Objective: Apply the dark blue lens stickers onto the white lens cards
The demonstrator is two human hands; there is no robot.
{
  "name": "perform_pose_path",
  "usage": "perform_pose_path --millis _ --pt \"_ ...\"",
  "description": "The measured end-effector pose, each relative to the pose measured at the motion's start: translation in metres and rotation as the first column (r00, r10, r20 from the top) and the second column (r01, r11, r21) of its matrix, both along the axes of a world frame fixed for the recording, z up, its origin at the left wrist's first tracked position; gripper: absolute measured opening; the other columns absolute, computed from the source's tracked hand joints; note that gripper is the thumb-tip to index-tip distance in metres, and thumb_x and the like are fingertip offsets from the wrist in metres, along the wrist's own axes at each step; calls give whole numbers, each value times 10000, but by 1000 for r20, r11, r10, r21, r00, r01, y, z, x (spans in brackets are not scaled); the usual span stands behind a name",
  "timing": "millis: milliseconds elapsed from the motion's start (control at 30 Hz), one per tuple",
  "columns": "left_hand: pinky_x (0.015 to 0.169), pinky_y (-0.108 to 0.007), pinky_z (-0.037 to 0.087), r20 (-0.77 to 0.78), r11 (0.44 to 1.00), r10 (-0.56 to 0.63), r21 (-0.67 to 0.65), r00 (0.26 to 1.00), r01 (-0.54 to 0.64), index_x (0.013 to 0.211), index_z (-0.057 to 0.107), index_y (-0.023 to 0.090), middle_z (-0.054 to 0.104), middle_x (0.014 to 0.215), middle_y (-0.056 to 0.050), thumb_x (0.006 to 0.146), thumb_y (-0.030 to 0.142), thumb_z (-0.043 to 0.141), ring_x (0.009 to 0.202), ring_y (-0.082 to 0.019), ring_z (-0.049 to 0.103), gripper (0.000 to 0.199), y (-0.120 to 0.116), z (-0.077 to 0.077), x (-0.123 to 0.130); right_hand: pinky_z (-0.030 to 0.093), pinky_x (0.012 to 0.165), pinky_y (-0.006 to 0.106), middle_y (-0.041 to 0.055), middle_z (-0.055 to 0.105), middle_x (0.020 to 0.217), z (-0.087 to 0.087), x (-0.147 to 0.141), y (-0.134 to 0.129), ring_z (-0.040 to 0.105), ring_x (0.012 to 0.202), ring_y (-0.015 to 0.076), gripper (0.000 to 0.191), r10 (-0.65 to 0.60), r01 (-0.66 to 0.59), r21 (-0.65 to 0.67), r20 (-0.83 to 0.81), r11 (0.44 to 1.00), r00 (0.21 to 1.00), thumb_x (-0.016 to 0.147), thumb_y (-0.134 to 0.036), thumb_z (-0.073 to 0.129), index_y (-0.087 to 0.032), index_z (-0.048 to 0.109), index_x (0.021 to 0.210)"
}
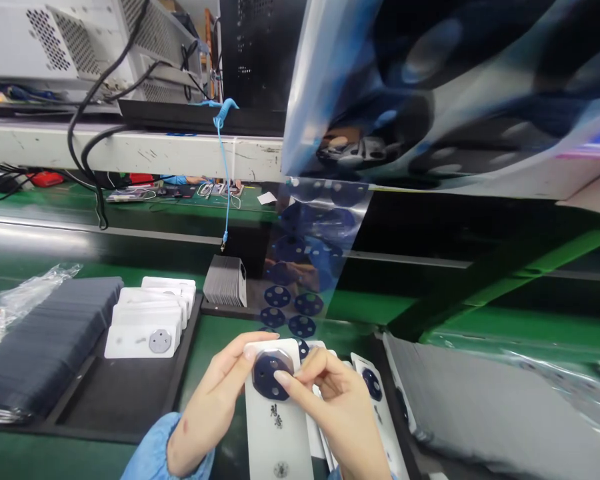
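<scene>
My left hand (pixel 220 383) grips a white phone back cover (pixel 275 440) by its upper left edge, thumb on the front. The cover stands tilted toward me and bears black characters. Over its round camera area lies a dark blue round sticker (pixel 267 377) with small holes. My right hand (pixel 337 400) has thumb and forefinger pinched at the sticker's right edge. Behind the cover hangs a clear strip of dark round stickers (pixel 301 326), its lower end hidden by my hands. Beside my right hand lies another white cover with a dark sticker (pixel 373 385).
White covers (pixel 140 340) lie overlapped in a black tray (pixel 115 393) at left, beside a row of dark sheets (pixel 45 340). A stack of covers (pixel 225 281) stands behind. Grey sheets (pixel 490 400) fill the right. A blue coiled cord (pixel 227 173) hangs from the shelf (pixel 180 153).
</scene>
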State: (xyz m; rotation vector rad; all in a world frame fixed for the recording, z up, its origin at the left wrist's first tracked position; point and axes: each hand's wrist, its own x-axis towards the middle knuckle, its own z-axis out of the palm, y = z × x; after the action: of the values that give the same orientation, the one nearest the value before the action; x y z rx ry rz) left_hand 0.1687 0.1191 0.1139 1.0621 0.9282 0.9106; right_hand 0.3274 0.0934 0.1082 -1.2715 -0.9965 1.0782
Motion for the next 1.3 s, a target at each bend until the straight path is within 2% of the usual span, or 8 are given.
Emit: perform_pose_path --millis 133,433,767,967,1167,1300 --pt "974 -307 404 -21 1000 -5 -6 1000 5 1129 665 258 724 1127 -27 943 431 491 1086 -227 609 308 0 0 0 362 590 273 -58 474 565 3 -2 0 429 562 123 315 -1 1 -18 -6 1000 1000 670 -327 802 -217 529 559" --pt "955 -315 427 -77 1000 -2 -1 997 2 1135 662 252 725 1075 -32 940 439 487 1068 -234 607 322 2 1 -2 375 587 277 -49 490 583 -2 -2 0 449 579 132 318 -2 1 -10 -8 1000 1000 679 -336 806 -221 530 571" --pt "1004 -343 403 -64 1000 -3 -6 998 2 1121 669 237 688 1215 -45 941 428 485 1089 -243 605 320 -1 5 -3 388 563 265 -52 491 576 1 -5 -2 450 552 122 310 -35 34 3 30 999 999 679 -324 803 -217 532 571" --pt "1008 -364 421 -74 1000 -7 6 997 7 1140 662 227 712 1158 -55 944 428 478 1086 -254 615 336 0 8 -3 383 566 277 -47 490 578 3 -8 -2 446 549 127 307 -30 31 -4 53 1000 998 692 -341 790 -222 530 577" --pt "969 -314 471 -18 996 -87 18 996 88 1219 609 256 693 1218 -49 931 359 535 1114 -238 625 315 -7 14 -5 402 566 280 -37 482 605 -2 -10 -4 461 576 144 284 -66 63 35 93 997 993 725 -347 762 -229 523 626" --pt "939 -285 499 15 987 -157 30 988 156 1317 508 300 640 1306 -49 924 290 559 1125 -221 627 396 -11 14 -6 420 600 279 -47 475 678 -6 -11 -7 462 614 146 291 -103 94 57 199 994 975 687 -317 783 -244 502 714"
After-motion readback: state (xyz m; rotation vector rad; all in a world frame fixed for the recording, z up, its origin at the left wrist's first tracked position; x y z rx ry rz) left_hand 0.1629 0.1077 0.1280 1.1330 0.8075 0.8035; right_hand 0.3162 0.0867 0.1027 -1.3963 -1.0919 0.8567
